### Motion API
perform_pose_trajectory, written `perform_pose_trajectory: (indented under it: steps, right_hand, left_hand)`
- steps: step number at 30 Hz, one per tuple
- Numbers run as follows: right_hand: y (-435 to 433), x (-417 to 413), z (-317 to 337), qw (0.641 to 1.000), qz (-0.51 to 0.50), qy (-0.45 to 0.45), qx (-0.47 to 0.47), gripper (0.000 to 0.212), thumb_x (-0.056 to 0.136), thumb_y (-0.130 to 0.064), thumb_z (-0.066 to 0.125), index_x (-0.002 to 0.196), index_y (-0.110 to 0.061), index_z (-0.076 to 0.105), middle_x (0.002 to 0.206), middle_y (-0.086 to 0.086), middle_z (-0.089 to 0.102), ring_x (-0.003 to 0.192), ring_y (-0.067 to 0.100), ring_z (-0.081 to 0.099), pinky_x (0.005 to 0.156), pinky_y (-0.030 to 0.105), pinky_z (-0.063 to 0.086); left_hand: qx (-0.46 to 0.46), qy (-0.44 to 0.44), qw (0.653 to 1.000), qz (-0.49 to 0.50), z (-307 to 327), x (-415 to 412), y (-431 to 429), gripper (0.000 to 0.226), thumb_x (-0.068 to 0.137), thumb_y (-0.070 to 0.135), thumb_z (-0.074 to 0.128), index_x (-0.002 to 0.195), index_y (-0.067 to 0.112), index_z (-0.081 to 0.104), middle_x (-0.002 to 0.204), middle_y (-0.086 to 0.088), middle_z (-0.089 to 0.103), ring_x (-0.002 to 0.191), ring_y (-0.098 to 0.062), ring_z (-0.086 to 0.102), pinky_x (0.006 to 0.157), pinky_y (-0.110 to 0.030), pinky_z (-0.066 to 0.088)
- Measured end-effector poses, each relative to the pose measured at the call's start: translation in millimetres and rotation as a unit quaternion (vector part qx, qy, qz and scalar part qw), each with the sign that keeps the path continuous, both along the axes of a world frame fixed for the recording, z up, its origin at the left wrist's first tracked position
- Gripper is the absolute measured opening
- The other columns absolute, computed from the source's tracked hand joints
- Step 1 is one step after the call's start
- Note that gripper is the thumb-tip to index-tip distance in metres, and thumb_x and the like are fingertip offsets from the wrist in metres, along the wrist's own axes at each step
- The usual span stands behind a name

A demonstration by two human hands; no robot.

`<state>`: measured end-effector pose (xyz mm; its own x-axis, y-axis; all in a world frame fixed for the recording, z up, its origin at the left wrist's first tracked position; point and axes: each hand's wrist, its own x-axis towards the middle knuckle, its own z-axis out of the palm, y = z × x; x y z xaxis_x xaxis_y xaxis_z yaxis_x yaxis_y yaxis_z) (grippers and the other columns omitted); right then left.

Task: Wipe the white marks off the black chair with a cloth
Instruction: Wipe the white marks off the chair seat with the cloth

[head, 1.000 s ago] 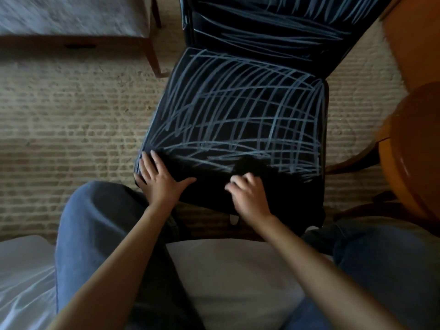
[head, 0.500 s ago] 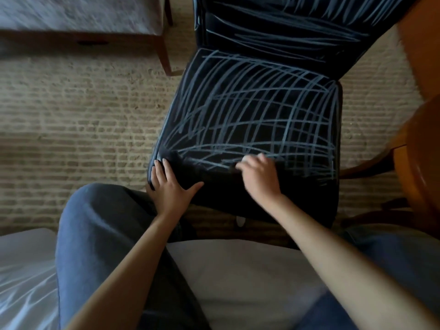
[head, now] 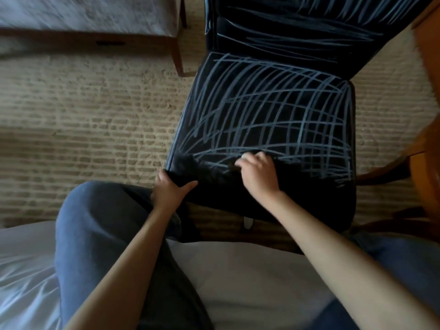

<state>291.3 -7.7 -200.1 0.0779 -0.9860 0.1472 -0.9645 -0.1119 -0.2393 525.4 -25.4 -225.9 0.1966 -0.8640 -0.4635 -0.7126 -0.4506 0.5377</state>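
A black chair [head: 269, 110] stands in front of me, its seat and backrest crossed by many white marks. The strip of seat nearest me looks dark and free of lines. My right hand [head: 258, 173] presses a dark cloth [head: 221, 169] onto the seat at the boundary between the dark strip and the marked area. The cloth is hard to tell from the seat, and my fingers are curled on it. My left hand [head: 170, 189] grips the seat's front left corner, thumb on top and fingers over the edge.
My knees in blue jeans [head: 100, 225] flank the chair, and I sit on a white bed [head: 238, 277]. A beige woven rug [head: 83, 129] covers the floor. A wooden bench leg [head: 177, 55] stands to the chair's left and an orange wooden chair [head: 428, 129] to its right.
My right hand slid the cloth away from me, from the front edge up to the marked area. My left hand went from flat on the seat to gripping its corner.
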Motion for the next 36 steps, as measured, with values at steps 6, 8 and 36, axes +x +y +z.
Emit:
perform_pose_trajectory:
  steps: [6, 8, 36]
  right_hand:
    - [-10.6, 15.6, -0.1, 0.997, -0.074, -0.008, 0.021, 0.025, 0.071, 0.007, 0.055, 0.082, -0.009, 0.070, 0.085, 0.009, 0.063, 0.070, 0.034, 0.053, 0.064, 0.037, 0.046]
    - [30.4, 28.2, -11.5, 1.000, 0.015, -0.019, 0.001, 0.023, 0.073, 0.000, 0.048, 0.077, -0.011, 0.068, 0.084, 0.006, 0.062, 0.068, 0.030, 0.050, 0.062, 0.036, 0.046]
    - [17.8, 65.6, -7.0, 0.987, 0.159, -0.011, -0.032, 0.023, 0.080, -0.003, 0.046, 0.073, -0.011, 0.066, 0.079, 0.006, 0.060, 0.067, 0.028, 0.049, 0.060, 0.036, 0.042]
  left_hand:
    - [0.043, 0.117, 0.992, 0.002, 3.8, 9.7, -1.7, 0.053, 0.072, 0.025, 0.081, 0.106, 0.006, 0.045, 0.103, -0.009, 0.055, 0.102, -0.028, 0.058, 0.078, -0.034, 0.049]
    - [0.055, 0.109, 0.992, -0.022, 7.2, 10.3, -1.7, 0.049, 0.073, 0.024, 0.080, 0.101, 0.009, 0.043, 0.100, -0.008, 0.056, 0.095, -0.024, 0.058, 0.072, -0.032, 0.047]
    - [0.071, 0.151, 0.985, -0.032, 10.3, 2.6, 5.7, 0.036, 0.074, 0.019, 0.080, 0.096, 0.007, 0.054, 0.092, -0.009, 0.060, 0.088, -0.024, 0.061, 0.073, -0.030, 0.047]
